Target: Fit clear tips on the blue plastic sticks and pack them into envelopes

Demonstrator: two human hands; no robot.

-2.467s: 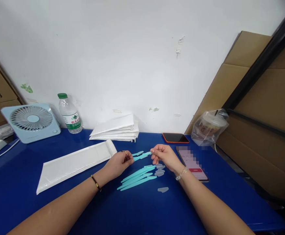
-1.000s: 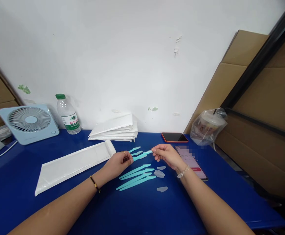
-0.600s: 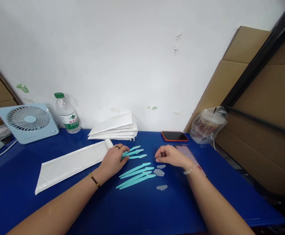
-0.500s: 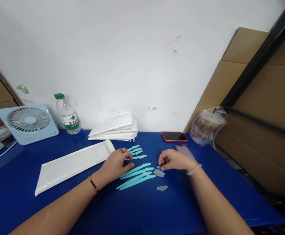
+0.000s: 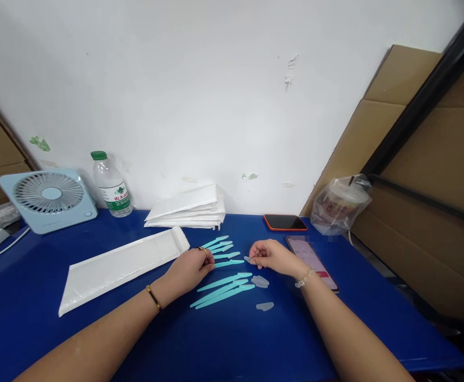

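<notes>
Low over the table, my left hand (image 5: 192, 268) pinches the handle of a teal eyebrow razor (image 5: 231, 262), whose blade end points right. Facing it, my right hand (image 5: 272, 257) has its fingertips closed on a small translucent blade cap (image 5: 247, 259), close to that razor's tip; whether they touch I cannot tell. Several teal razors (image 5: 221, 244) lie fanned beyond my left hand, some partly hidden by it. Nearer me rest more teal razors (image 5: 226, 292). Loose translucent caps (image 5: 260, 281) lie below my right hand, with another cap (image 5: 265, 306) closer to me.
A white padded mailer (image 5: 122, 268) lies left, and a stack of white mailers (image 5: 186, 209) sits against the wall. Behind are a fan (image 5: 51, 200), a water bottle (image 5: 113, 191) and a red-edged phone (image 5: 285, 222). A lit phone (image 5: 314, 262) and a bagged cup (image 5: 341, 204) stand right.
My left hand has taken one razor from the near group and moved it up. My right hand has lifted a cap and shifted left, uncovering more of the lit phone.
</notes>
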